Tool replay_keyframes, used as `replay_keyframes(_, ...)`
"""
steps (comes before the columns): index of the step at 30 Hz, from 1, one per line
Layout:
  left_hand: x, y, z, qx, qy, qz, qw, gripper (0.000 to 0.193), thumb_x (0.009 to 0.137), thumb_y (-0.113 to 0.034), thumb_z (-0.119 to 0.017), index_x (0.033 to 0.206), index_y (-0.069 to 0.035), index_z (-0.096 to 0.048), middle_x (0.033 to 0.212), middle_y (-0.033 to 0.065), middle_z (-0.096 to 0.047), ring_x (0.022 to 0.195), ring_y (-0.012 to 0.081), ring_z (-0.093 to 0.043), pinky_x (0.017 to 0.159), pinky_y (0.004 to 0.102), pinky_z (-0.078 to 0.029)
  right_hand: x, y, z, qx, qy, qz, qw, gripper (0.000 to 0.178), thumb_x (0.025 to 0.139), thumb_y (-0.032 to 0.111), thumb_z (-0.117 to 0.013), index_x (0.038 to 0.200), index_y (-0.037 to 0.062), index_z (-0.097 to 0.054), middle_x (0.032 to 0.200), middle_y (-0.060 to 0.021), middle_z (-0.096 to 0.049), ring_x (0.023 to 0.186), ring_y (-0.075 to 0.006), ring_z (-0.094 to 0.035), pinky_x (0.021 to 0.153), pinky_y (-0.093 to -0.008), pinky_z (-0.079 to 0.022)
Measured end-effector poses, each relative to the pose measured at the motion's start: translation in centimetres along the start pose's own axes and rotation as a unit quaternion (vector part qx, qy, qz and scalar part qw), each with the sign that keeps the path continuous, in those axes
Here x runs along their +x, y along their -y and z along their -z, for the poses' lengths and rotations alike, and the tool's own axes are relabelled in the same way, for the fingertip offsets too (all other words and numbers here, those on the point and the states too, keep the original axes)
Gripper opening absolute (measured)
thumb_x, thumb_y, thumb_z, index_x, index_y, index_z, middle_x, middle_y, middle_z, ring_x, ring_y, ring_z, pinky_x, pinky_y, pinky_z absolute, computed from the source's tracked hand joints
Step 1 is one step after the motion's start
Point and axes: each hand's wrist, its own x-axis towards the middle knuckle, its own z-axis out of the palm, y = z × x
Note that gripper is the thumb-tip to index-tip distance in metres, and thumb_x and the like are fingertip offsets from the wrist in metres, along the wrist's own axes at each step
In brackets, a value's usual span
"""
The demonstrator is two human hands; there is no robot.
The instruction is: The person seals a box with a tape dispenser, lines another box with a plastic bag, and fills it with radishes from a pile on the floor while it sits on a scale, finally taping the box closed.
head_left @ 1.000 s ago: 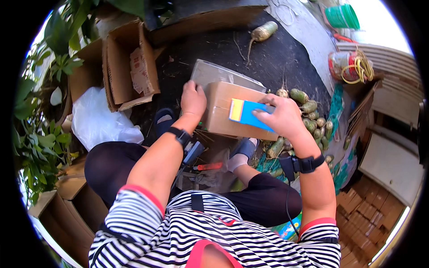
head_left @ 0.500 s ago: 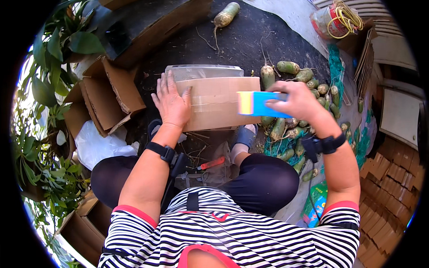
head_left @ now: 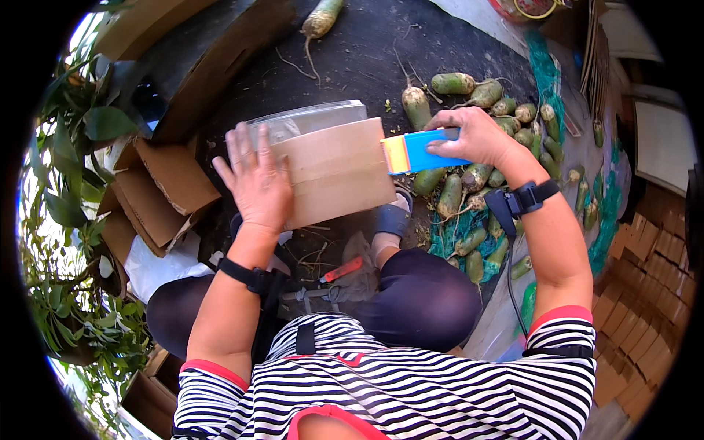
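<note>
A closed brown cardboard box [head_left: 337, 169] lies tilted in front of me, with a faint shiny strip across its top face. My left hand [head_left: 260, 183] rests spread and open on the box's left end. In my right hand [head_left: 473, 139], fingers and thumb grip a flat blue tool [head_left: 425, 152] with an orange-yellow end, whose exact kind I cannot tell. That yellow end is at the box's right edge; whether it touches is unclear. Behind the box stands a clear plastic container [head_left: 323, 121], partly hidden by it.
Green radishes [head_left: 449, 196] lie heaped on the right over green netting [head_left: 440, 242]. Another radish [head_left: 320, 20] is at the far side. Open cartons [head_left: 165, 198] and a white plastic bag [head_left: 158, 260] are on the left. A red-handled cutter [head_left: 342, 269] lies between my legs.
The view has shifted, and the box sits more tilted, its right end higher. The blue tool has gone from over the box to its right edge. My left hand has slid to the left end.
</note>
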Motion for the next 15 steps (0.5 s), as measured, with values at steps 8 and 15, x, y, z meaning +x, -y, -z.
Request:
replay_keyframes(8,2.4,-12.9,-1.9,-0.078,0.046,-0.085,0.992,0.056,0.093,-0.025,-0.055,0.145,-0.01,-0.04,0.154,0.0133,-0.034,0.147,0.0312,-0.022,0.117,0.0581,-0.01,0.2,-3.6,-1.4,0.093,-0.009,0.043,0.995,0.044,0.071,0.042,-0.074,0.101,0.0093,-0.073,0.091,-0.0154,-0.071,0.084,-0.0303,-0.068,0.078,-0.0381,-0.053)
replay_keyframes(15,2.4,-13.2,-2.3,-0.05,0.059,-0.118,0.99,0.052,0.094,-0.02,-0.049,0.144,-0.008,-0.041,0.151,0.0136,-0.039,0.145,0.0322,-0.026,0.117,0.056,-0.009,-0.6,-10.6,-3.3,0.218,0.018,0.061,0.974,0.04,0.074,0.032,-0.076,0.104,0.0058,-0.071,0.095,-0.0092,-0.071,0.088,-0.0181,-0.067,0.083,-0.0316,-0.053)
